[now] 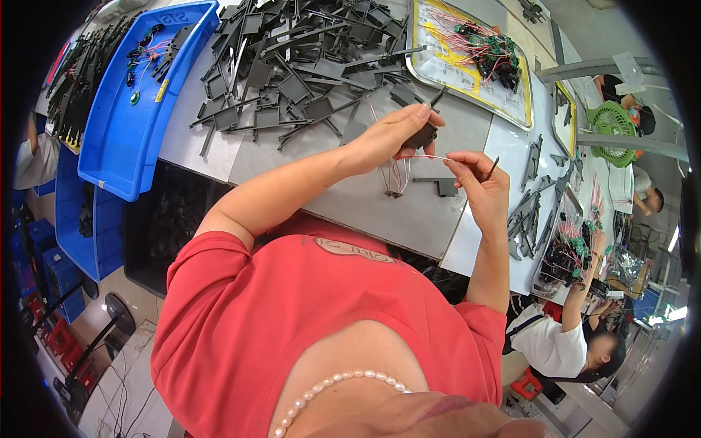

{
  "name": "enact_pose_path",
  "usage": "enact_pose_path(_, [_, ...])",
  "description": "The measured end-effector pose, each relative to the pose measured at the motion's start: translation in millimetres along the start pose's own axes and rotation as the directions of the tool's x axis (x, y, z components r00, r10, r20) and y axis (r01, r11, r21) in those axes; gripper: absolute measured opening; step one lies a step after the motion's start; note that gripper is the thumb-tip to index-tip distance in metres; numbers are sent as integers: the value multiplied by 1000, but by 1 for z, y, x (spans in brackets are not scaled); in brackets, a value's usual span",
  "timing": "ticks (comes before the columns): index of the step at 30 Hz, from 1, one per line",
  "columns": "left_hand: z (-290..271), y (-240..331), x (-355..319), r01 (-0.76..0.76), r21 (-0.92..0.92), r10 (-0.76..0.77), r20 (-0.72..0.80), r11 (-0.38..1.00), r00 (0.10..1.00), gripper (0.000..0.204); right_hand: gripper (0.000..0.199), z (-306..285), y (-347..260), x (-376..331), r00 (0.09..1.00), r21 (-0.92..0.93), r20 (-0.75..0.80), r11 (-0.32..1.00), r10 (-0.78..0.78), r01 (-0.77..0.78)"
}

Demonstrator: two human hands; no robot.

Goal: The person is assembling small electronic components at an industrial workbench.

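Note:
My left hand [391, 139] is closed round a dark plastic part [421, 137], whose thin arm sticks up past the fingertips. Thin red and white wires [427, 156] run from it to my right hand [478, 181], which pinches their ends. A slim dark stick-like tool [493, 168] also rests between the right fingers; its kind is unclear. Below the left hand, more wires hang down to a small dark connector-like piece [394, 194] at the grey work surface [365, 208]. Beside it lies a flat dark plastic part [444, 187].
Many dark plastic parts [292, 73] are heaped beyond my hands. A blue tray [120, 157] stands at left; a yellow-and-white tray [471, 91] with wired green boards is at far right. A co-worker [558, 343] reaches toward another tray [555, 270] at right.

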State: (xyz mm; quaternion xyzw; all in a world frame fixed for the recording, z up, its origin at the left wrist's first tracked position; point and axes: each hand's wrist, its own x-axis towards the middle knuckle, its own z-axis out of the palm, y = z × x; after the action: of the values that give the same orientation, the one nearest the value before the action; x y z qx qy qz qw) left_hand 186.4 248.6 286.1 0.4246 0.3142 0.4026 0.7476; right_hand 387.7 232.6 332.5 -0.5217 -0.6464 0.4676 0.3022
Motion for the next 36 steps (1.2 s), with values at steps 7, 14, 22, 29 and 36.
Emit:
enact_pose_path(7, [-6, -18, 9, 108, -232, -71, 166, 967, 984, 39, 18, 10, -25, 15, 901, -306, 136, 848, -412, 433])
enact_pose_path(14, [-5, -11, 6, 149, -303, -65, 272, 941, 960, 36, 28, -1, -17, 28, 831, -493, 126, 693, -542, 527])
enact_pose_path(22, [-2, -4, 2, 70, 85, -82, 152, 994, 985, 41, 29, -9, -16, 29, 819, -561, 137, 638, -557, 527])
enact_pose_path(29, [0, -2, -1, 92, 105, -114, 216, 990, 970, 42, 26, -11, -17, 25, 816, -583, 178, 609, -550, 538])
enact_pose_path(36, [1, -6, 0, 9, 106, -33, 222, 994, 975, 41, 29, -11, -16, 25, 798, -618, 246, 545, -551, 567])
